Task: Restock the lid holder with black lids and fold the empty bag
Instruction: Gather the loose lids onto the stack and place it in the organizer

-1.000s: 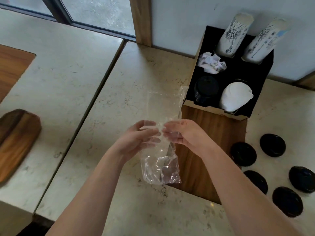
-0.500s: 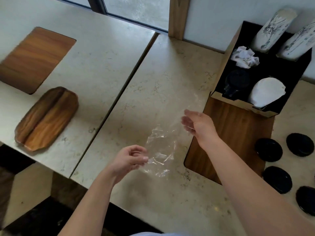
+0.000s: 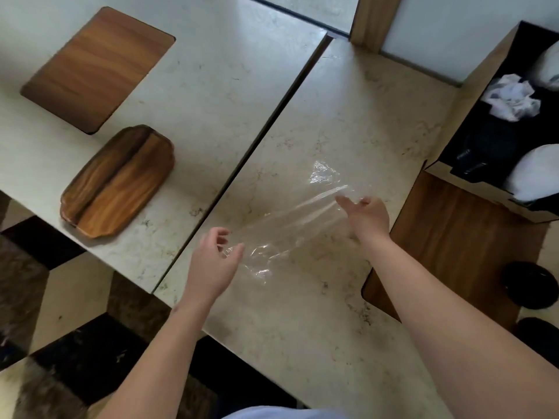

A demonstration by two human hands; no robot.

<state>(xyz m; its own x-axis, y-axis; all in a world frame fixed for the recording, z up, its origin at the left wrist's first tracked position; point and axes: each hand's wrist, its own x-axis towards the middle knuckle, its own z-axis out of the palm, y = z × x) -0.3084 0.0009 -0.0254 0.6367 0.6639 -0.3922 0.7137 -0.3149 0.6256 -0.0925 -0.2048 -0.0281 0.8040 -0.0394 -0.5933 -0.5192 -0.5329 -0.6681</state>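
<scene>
Clear plastic bag [image 3: 290, 225] stretched flat-ish over the marble counter [image 3: 302, 313], pinched at its near end by left hand [image 3: 211, 264], far end held in right hand [image 3: 367, 217]. Over right: lid holder [image 3: 472, 86] with black lids [image 3: 487, 146] stacked inside, plus crumpled white paper [image 3: 511, 98].

Your left hand [image 3: 213, 261] and right hand [image 3: 367, 217] are bare, with no gloves, rings or watch showing. Both of your forearms are uncovered up to the frame's near edge; no sleeves reach them. A strip of pale blue garment [image 3: 284, 414] shows at the near edge between your arms.
</scene>
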